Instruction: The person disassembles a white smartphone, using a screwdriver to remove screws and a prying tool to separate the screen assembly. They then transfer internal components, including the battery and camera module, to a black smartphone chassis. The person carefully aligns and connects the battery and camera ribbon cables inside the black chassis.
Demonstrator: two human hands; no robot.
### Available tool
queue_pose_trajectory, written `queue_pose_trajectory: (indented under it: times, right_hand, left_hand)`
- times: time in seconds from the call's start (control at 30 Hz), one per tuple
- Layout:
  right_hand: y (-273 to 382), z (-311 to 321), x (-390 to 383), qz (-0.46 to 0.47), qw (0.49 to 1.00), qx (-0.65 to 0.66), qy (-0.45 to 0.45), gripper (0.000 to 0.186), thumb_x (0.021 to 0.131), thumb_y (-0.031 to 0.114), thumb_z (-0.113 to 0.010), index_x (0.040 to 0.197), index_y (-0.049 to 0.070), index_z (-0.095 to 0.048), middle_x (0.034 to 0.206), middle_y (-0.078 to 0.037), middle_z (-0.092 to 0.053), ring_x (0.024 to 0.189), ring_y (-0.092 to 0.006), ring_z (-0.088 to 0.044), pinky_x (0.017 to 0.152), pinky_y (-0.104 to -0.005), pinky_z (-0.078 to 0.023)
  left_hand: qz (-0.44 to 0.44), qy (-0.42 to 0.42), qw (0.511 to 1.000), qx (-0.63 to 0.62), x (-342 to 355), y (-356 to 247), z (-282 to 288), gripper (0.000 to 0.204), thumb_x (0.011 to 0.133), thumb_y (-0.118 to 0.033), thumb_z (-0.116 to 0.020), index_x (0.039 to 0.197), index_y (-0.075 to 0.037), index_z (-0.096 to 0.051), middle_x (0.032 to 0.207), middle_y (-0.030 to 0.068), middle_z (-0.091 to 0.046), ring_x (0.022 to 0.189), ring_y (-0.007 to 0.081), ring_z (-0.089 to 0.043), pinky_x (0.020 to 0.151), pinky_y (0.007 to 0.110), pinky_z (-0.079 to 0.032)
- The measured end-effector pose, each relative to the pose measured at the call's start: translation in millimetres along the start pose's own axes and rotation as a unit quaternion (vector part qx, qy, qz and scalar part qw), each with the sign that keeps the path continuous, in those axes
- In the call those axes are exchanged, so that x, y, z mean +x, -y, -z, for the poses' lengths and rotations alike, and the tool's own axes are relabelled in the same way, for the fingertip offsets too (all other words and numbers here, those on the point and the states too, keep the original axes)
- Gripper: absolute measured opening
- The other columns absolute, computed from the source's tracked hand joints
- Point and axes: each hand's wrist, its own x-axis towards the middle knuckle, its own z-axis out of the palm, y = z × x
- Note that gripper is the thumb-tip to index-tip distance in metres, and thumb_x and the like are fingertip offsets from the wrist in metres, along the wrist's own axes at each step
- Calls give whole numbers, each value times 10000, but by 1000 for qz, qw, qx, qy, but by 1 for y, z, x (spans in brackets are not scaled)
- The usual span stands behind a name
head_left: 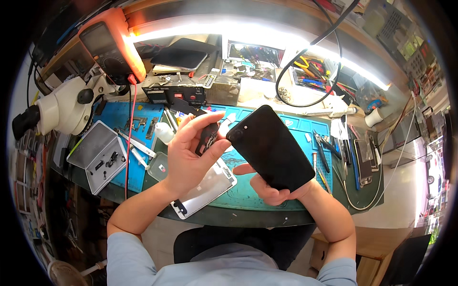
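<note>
My right hand [273, 189] grips the lower end of a black smartphone [276, 150], its back with the camera corner facing me. The phone is raised above the bench and tilted. In my left hand [188, 157], a small dark phone part [208, 138] is pinched between thumb and fingers, close to the phone's camera corner. I cannot make out exactly what part it is. Below that hand, a white phone screen panel [210, 190] lies at the mat's front edge, partly covered by the wrist.
An open clear case [102, 157] with small dark parts sits left, near a white microscope [59, 107]. An orange multimeter [112, 45] stands behind, its red lead [129, 143] crossing the mat. Pliers [322, 150] lie right. A black cable loop [279, 90] hangs above.
</note>
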Motion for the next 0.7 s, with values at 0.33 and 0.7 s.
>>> queue_pose_trajectory:
  times: [0.33, 0.7]
  right_hand:
    - [-15, -8, 13, 45, 998, -1, -47, 574, 1036, 367, -434, 1475, 4, -364, 675, -58, -482, 453, -87, -361, 424, -225, -277]
    - [-33, -9, 19, 35, 993, 58, -100, 625, 1033, 492, -334, 1452, 40, -431, 697, -77, -490, 499, -120, -404, 480, -251, -327]
  left_hand:
    - [27, 14, 998, 63, 3, -3, 2, 373, 878, -135, -769, 1197, 1, -633, 1002, 32, -580, 885, 77, -598, 804, 217, -484]
    - [248, 28, 957, -147, 8, -1, 7, 255, 893, -90, -737, 1116, -13, -641, 933, 38, -666, 769, 81, -625, 716, 226, -519]
